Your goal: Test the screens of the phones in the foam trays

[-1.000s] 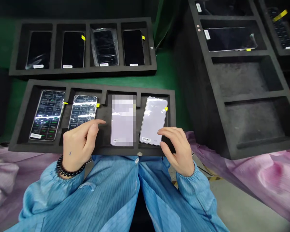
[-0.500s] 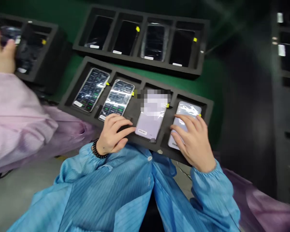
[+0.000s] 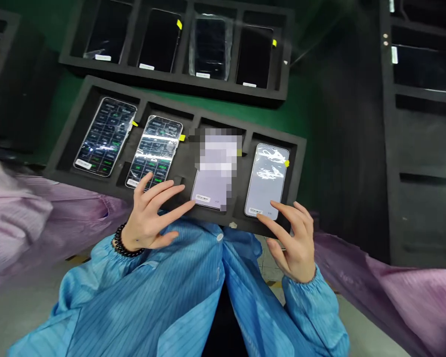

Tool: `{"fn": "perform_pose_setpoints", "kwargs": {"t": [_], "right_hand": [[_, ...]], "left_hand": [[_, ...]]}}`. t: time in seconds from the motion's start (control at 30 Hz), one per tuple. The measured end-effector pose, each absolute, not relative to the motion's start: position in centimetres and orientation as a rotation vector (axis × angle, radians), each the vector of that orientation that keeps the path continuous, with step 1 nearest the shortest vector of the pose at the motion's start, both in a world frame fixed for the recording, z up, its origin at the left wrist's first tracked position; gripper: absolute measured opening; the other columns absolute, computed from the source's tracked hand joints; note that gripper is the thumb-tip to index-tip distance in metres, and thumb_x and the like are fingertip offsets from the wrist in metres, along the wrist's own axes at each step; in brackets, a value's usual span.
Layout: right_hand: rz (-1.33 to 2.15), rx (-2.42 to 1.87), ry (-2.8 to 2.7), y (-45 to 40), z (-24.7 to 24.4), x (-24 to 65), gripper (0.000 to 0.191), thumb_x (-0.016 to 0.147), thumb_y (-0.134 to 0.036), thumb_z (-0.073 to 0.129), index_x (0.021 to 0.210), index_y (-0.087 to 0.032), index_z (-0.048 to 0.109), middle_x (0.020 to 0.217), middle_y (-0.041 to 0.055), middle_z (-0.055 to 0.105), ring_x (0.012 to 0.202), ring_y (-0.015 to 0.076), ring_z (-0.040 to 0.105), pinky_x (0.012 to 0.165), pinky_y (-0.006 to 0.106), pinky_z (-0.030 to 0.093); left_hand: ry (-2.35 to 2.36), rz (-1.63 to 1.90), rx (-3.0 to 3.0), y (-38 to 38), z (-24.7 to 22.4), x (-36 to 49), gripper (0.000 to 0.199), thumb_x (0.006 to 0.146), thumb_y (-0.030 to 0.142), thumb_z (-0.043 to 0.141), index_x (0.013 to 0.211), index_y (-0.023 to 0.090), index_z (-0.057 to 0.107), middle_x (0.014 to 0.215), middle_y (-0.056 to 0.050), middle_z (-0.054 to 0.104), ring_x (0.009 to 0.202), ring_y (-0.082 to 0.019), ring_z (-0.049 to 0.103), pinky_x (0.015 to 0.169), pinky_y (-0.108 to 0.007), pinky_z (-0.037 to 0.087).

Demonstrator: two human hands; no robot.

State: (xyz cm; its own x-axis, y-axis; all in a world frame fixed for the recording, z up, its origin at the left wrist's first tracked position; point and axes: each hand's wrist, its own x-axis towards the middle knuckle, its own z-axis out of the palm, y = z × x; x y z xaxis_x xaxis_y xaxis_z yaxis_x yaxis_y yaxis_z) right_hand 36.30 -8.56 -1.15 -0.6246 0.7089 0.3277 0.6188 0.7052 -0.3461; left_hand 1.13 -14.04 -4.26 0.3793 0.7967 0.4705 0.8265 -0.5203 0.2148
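Right hand (image 3: 296,244) lower, seemingly on phone (image 3: 265,186)

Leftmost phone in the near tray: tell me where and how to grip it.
Pinch the phone by its long edges, best from above: it lies screen up, walled in by its recess, with gaps beside both edges.

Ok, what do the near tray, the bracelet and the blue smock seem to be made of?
Near tray: probably dense foam, matte dark grey, given its thick walls and cut-out pockets.
Bracelet: shiny black, perhaps plastic or rubber; its ridges catch the light, but coil or beads I can't tell.
Blue smock: thin cloth, likely synthetic, with a slight sheen, fine stripes and loose creases.
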Motion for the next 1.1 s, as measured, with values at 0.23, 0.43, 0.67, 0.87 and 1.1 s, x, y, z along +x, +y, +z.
{"fn": "perform_pose_setpoints", "kwargs": {"t": [0.23,0.43,0.67,0.87,1.1], "right_hand": [[0.225,-1.097,-2.596,-9.0,-1.9,35.4,0.041,0.102,-0.04,0.043,0.137,-0.027,0.06,0.149,0.0136,0.053,0.13,0.0328,0.053,0.117,0.061,0.035],[0.234,-1.122,-2.603,-9.1,-2.2,35.6,0.043,0.102,-0.043,0.044,0.138,-0.027,0.06,0.15,0.0128,0.053,0.13,0.0325,0.054,0.118,0.061,0.036],[0.195,-1.09,-2.605,-9.0,-2.3,35.6,0.045,0.104,-0.045,0.037,0.137,-0.024,0.058,0.147,0.015,0.056,0.128,0.0297,0.055,0.119,0.06,0.034],[0.173,-1.081,-2.609,-8.9,-2.3,35.5,0.045,0.104,-0.044,0.036,0.135,-0.022,0.059,0.143,0.0167,0.059,0.124,0.0292,0.057,0.118,0.059,0.034],[0.144,-1.065,-2.608,-8.8,-2.2,35.2,0.043,0.105,-0.043,0.035,0.129,-0.02,0.063,0.142,0.0178,0.06,0.121,0.0289,0.058,0.116,0.057,0.034]], "left_hand": [[-1.585,-0.646,-2.604,-13.5,-3.3,2.2,0.063,0.101,0.06,0.022,0.153,0.032,0.044,0.15,-0.015,0.051,0.139,-0.038,0.045,0.122,-0.066,0.018],[-1.585,-0.636,-2.639,-13.4,-3.2,2.2,0.064,0.101,0.06,0.022,0.157,0.033,0.036,0.151,-0.015,0.049,0.139,-0.038,0.045,0.121,-0.067,0.019],[-1.545,-0.61,-2.679,-13.3,-3.1,2.1,0.065,0.101,0.059,0.024,0.157,0.029,0.037,0.153,-0.016,0.048,0.14,-0.039,0.044,0.119,-0.068,0.021],[-1.54,-0.566,-2.705,-13.4,-3.1,2.1,0.065,0.101,0.059,0.023,0.156,0.027,0.038,0.152,-0.018,0.048,0.144,-0.037,0.04,0.12,-0.067,0.021],[-1.557,-0.578,-2.722,-13.5,-3.1,2.1,0.067,0.101,0.06,0.023,0.156,0.026,0.038,0.155,-0.018,0.045,0.143,-0.038,0.043,0.121,-0.065,0.022]]}}
